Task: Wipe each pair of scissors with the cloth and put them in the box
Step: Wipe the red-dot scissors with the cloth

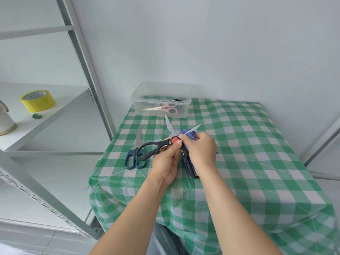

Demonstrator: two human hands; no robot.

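The black scissors (152, 147) were held above the counter (239, 162), blades spread, pinched at the red pivot by the left grip (166, 160). The blue cloth (191, 134) was clutched in the right grip (201, 151) and wrapped round one blade. Teal scissors (137, 155) were laid just left; pink scissors (166, 108) were seen inside the clear box (137, 105) at the far edge.

Three pairs of scissors are counted: black-handled scissors (152, 146) over the middle of the table (239, 162), teal scissors (138, 142) near its left edge, pink scissors (166, 107) in the single box (161, 85). One cloth (191, 134) is seen.
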